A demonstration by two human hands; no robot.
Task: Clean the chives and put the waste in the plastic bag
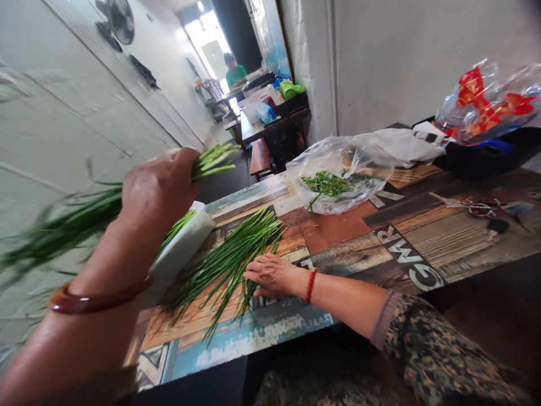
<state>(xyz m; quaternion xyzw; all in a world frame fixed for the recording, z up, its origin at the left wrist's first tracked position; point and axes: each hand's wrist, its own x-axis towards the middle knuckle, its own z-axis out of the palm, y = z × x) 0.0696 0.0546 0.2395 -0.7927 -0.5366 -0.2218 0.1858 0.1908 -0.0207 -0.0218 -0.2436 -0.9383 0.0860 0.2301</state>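
My left hand (pixel 159 183), raised over the left end of the table, is wrapped round a bunch of garlic chives (pixel 215 159). The pale cut ends stick out to the right of the fist, and the long green leaves trail left, blurred by motion. A loose pile of garlic chives (pixel 239 248) lies on the table. At its near right edge rests my right hand (pixel 273 274), palm down, fingers stretched out and touching some stalks. Behind my left wrist stands a white container (pixel 188 239) with more chives in it, partly hidden by the arm.
A clear plastic bag (pixel 357 200) holding green scraps (pixel 324 183) lies open on the patterned table (pixel 338 239). Keys (pixel 486 208) sit to the right, with a red-and-clear plastic package (pixel 475 93) behind. Farther back are another table (pixel 274 125) and a person in green (pixel 235 74).
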